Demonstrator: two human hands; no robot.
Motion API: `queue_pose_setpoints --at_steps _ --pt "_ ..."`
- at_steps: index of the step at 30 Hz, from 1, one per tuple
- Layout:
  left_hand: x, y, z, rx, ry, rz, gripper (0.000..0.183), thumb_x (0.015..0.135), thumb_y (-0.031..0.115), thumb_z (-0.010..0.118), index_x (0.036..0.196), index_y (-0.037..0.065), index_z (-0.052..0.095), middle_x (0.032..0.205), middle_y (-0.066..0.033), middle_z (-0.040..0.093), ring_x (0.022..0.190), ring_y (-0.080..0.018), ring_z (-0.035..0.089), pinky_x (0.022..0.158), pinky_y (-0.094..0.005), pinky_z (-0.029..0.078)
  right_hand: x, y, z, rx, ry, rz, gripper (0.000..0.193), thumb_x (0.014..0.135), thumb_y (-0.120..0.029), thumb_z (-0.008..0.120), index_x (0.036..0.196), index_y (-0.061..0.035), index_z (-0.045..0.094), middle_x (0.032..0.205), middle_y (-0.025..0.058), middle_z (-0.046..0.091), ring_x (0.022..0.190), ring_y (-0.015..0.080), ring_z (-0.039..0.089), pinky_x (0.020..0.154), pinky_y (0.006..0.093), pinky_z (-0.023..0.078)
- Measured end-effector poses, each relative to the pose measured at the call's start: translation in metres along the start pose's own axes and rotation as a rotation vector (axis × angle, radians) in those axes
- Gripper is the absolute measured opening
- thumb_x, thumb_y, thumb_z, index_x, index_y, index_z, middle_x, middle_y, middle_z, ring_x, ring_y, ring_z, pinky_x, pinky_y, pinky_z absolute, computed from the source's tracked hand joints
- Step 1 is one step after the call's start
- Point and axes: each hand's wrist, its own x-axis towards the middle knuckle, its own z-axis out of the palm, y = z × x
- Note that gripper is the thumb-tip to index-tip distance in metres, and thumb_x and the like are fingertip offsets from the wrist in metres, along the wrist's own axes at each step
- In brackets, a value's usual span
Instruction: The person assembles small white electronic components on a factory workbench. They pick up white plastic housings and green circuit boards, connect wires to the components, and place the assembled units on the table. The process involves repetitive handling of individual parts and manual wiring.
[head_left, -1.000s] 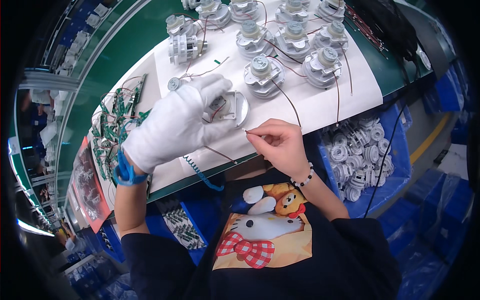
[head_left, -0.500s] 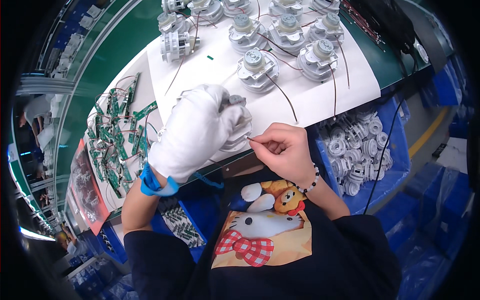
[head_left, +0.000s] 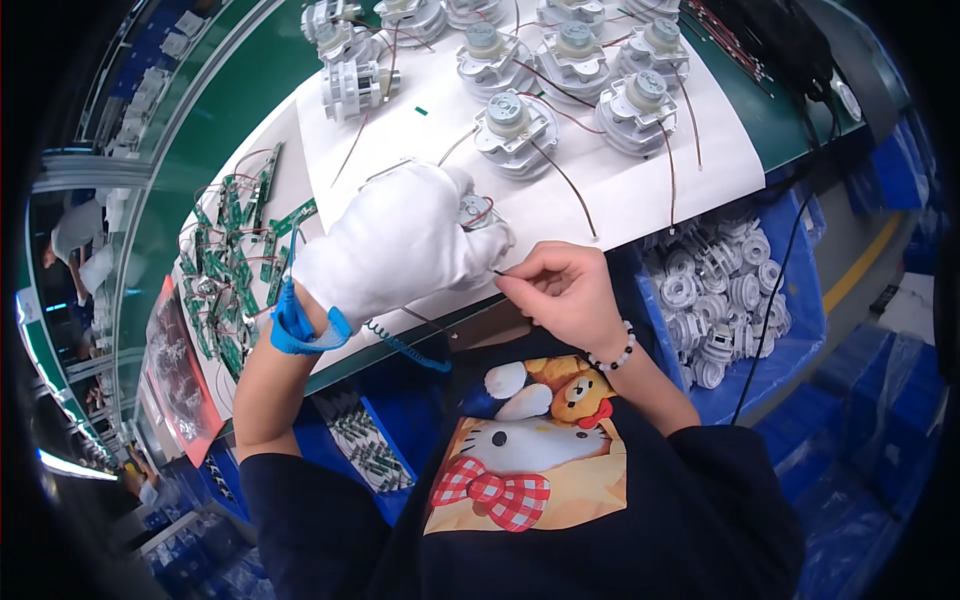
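My left hand [head_left: 400,235], in a white glove with a blue wrist strap, is closed around a white motor assembly [head_left: 474,208]. Only the round silver motor top and a bit of red wire show past the glove; the rest of that assembly is covered. Close beside it, my bare right hand [head_left: 565,295] pinches a thin dark wire [head_left: 499,273] between thumb and forefinger. The wire's far end disappears by the glove. Another dark lead [head_left: 428,320] with a small connector hangs below my left hand at the table's edge.
Several motor assemblies [head_left: 517,135] with trailing leads stand on the white sheet [head_left: 640,205]. Green circuit boards [head_left: 235,260] lie heaped at left. A blue bin [head_left: 745,385] of white plastic parts sits at right. A coiled blue cord [head_left: 410,347] runs from the wrist strap.
My left hand has rolled further over the motor assembly, hiding its white base. My right hand has shifted very slightly, still pinching the wire. A dark lead now shows more fully below the glove.
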Motion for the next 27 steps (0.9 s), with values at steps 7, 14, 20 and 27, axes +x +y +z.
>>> queue_pose_setpoints --at_steps 7,14,20,27 --pt "-0.019 0.020 -0.022 -0.452 0.332 -0.201 0.044 0.071 0.030 0.064 0.091 -0.008 0.055 0.068 -0.0116 0.061 0.062 -0.0188 0.060 0.057 -0.0302 0.048 -0.002 -0.026 -0.007 0.209 0.124 -0.146 0.003 0.076 0.004 0.065 0.077 0.0043 0.062 0.071 0.0039 0.059 0.057 0.0028 0.052 0.049 0.0151 0.040" --pt "-0.053 -0.011 -0.052 -0.596 1.056 -0.081 0.040 0.081 0.030 0.059 0.104 -0.003 0.055 0.081 -0.0070 0.059 0.057 -0.0103 0.056 0.049 -0.0204 0.047 -0.006 -0.028 -0.011 0.250 0.117 -0.230 0.003 0.076 0.006 0.062 0.079 0.0046 0.062 0.076 0.0065 0.058 0.058 0.0051 0.054 0.048 0.0164 0.042" --pt "-0.034 -0.017 -0.052 -0.485 0.952 -0.208 0.039 0.088 0.035 0.048 0.108 0.002 0.057 0.085 -0.0032 0.059 0.063 -0.0087 0.056 0.047 -0.0195 0.042 0.014 -0.019 0.004 -0.033 0.078 -0.398 0.007 0.071 0.003 0.067 0.078 0.0011 0.064 0.092 0.0124 0.060 0.065 0.0087 0.058 0.051 0.0173 0.044" --pt "-0.034 -0.001 -0.082 -0.092 0.594 -0.267 0.034 0.079 0.031 0.061 0.089 -0.001 0.062 0.073 -0.0096 0.064 0.061 -0.0124 0.060 0.055 -0.0243 0.048 0.034 -0.024 0.018 -0.123 -0.100 -0.309 0.008 0.070 0.000 0.067 0.078 0.0003 0.066 0.095 0.0105 0.061 0.071 0.0123 0.060 0.056 0.0203 0.049"
